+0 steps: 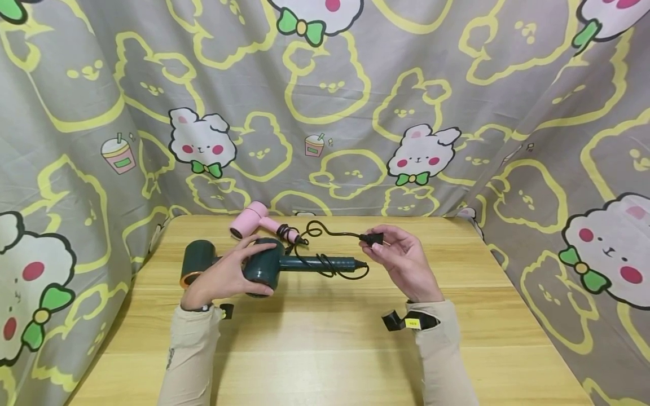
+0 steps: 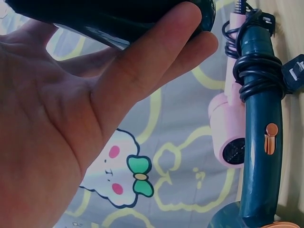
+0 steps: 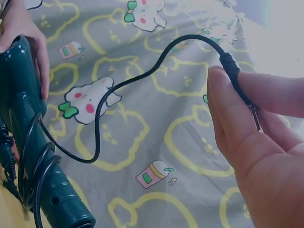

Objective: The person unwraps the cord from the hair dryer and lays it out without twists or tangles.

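My left hand (image 1: 231,270) grips the head of a dark green hair dryer (image 1: 264,268), holding it above the table with its handle pointing right. A black cord (image 3: 98,123) winds loosely around that handle and runs across to the right. Its black plug (image 1: 374,239) is pinched between the thumb and fingers of my right hand (image 1: 403,262). On the table behind the left hand lies a second dark green hair dryer (image 2: 261,118), its cord wrapped tightly around the handle. A pink hair dryer (image 1: 249,219) lies farther back, also with its cord coiled on the handle.
A wooden table (image 1: 315,349) carries the dryers. Patterned grey curtain (image 1: 345,101) with rabbit and bear drawings hangs around its back and both sides. Black wrist devices (image 1: 411,321) stick out beside the sleeves.
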Tool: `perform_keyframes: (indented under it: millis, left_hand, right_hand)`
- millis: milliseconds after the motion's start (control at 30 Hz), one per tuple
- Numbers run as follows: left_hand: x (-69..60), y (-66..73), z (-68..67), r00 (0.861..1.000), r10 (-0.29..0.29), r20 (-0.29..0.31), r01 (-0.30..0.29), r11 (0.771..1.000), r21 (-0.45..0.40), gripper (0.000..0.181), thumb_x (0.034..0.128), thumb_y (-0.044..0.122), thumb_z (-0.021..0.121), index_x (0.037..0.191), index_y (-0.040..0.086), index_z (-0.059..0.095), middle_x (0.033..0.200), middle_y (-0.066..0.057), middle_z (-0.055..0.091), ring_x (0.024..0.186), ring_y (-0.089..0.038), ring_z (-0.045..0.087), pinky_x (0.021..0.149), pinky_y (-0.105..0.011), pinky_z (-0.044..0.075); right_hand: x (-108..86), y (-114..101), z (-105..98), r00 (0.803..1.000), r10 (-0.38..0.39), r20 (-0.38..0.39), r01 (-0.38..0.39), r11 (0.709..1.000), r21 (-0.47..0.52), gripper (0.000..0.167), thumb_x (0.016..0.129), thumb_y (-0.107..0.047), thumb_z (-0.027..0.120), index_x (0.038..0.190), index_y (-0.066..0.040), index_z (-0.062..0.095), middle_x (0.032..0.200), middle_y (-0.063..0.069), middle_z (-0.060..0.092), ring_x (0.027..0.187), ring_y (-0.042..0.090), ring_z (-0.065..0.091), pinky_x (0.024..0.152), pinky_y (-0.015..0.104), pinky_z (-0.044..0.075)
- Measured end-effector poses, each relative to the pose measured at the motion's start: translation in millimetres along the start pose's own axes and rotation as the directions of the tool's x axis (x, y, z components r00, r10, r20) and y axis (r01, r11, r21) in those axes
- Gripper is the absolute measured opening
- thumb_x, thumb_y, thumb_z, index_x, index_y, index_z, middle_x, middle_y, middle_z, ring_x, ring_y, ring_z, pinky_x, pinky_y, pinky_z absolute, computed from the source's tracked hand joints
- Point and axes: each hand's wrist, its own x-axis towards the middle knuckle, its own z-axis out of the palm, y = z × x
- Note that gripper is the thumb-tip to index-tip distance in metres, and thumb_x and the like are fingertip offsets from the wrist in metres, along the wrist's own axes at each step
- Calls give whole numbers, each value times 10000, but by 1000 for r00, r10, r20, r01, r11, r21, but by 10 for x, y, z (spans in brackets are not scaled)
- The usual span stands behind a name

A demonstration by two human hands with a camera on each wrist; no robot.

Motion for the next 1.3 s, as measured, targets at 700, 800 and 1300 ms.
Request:
perform_keyframes:
  millis: [700,800,1300]
  left_hand:
    - [-4,-55,-12,1000,-1,-25,0,1000,-25,982,673,528,947,1521,292,512,1708,-119,202,1419,-475,455,1025,-607,503]
    - [4,-67,-11,1000,4,-29,-5,1000,-22,982,676,529,946,1522,289,509,1708,-116,204,1405,-468,469,1021,-607,507]
    - [-6,-110,-11,999,17,-49,-18,999,-26,982,677,512,950,1526,312,500,1704,-76,214,1327,-439,551,972,-562,539]
  right_hand:
    - [-88,-138,-56,949,-33,315,54,997,-57,413,981,182,485,1237,-81,673,1242,76,686,1041,163,725,884,296,608]
    - [-102,-166,-95,939,-15,344,43,996,-75,403,972,188,495,1217,-77,674,1234,78,687,1031,158,728,878,304,611]
    - [-143,-171,-195,820,-24,572,65,997,-50,338,934,222,540,1177,18,658,1226,162,689,981,200,740,799,363,633]
